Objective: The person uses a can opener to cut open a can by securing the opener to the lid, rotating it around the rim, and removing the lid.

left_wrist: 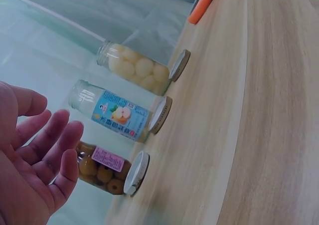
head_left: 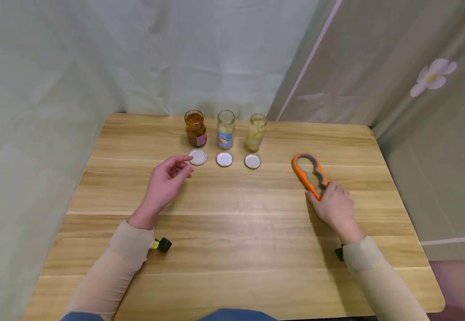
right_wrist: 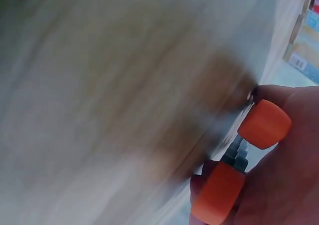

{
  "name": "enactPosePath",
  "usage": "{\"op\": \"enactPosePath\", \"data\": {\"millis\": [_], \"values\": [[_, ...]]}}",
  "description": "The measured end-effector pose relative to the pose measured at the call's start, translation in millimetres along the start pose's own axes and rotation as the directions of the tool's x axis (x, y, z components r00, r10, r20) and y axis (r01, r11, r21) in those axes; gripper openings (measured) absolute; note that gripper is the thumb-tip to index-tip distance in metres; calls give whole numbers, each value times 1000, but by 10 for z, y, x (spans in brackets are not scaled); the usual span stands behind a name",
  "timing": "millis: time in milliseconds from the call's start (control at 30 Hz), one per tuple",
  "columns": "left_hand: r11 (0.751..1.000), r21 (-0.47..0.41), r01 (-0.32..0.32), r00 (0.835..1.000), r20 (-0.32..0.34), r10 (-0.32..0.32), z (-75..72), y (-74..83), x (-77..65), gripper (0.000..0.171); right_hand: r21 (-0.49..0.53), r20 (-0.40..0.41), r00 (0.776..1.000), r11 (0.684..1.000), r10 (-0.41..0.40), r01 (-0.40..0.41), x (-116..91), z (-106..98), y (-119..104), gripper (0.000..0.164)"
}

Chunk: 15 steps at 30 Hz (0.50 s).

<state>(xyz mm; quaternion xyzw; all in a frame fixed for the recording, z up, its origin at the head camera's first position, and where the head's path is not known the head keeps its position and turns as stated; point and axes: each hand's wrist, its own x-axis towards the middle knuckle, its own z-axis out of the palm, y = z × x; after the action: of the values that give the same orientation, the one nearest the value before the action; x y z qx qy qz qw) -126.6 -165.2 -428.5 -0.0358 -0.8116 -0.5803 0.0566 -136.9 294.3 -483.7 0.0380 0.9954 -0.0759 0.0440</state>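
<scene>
My right hand (head_left: 334, 206) grips the near end of an orange and grey multi-size jar opener (head_left: 299, 171) on the right of the table. In the right wrist view the opener's orange ends (right_wrist: 265, 124) lie within that hand. My left hand (head_left: 166, 183) hovers with loosely bent fingers and holds nothing, nearest to the left lid (head_left: 198, 157). Three uncapped glass jars stand in a row: a brown-fruit jar (head_left: 195, 130), a blue-labelled jar (head_left: 225, 133) and a pale-fruit jar (head_left: 255, 134). A middle lid (head_left: 224, 159) and a right lid (head_left: 252, 161) lie before them, pale insides up.
The wooden table (head_left: 232, 249) ends just behind the jars, where a pale curtain (head_left: 224, 58) hangs. Another curtain (head_left: 437, 169) runs along the right side. A small black device (head_left: 163, 245) sits at my left wrist.
</scene>
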Motion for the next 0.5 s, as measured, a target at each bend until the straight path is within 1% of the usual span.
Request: {"op": "enactPosePath", "data": {"millis": [133,200,267,333,367,400,433,467,500], "values": [[1000,14,-2,1000,11,1,-48,-193,62,26,-43,-20,999,999,-28,27,-17,0,-15,78],[999,36,-8,1000,13,8,-100,-267,90,27,-54,-6,999,998,-40,39,-29,-17,-19,78],[996,89,-20,1000,15,19,-166,-305,112,28,-57,39,998,997,-40,43,-36,-63,-13,80],[986,163,-43,999,17,41,-248,-347,152,29,-59,119,992,997,-32,40,-14,-158,-5,84],[976,208,-61,998,23,57,-296,-368,183,30,-61,166,986,997,-29,39,16,-222,1,88],[960,268,-84,996,34,78,-345,-392,226,32,-61,194,981,997,-28,41,57,-287,10,92],[936,336,-107,994,47,96,-398,-418,281,34,-61,220,975,997,-29,43,117,-355,20,95],[903,410,-125,992,63,109,-456,-443,342,37,-54,235,971,997,-36,50,191,-428,29,96],[865,481,-146,989,78,123,-518,-474,415,40,-48,236,971,997,-51,63,280,-490,40,97]]}}
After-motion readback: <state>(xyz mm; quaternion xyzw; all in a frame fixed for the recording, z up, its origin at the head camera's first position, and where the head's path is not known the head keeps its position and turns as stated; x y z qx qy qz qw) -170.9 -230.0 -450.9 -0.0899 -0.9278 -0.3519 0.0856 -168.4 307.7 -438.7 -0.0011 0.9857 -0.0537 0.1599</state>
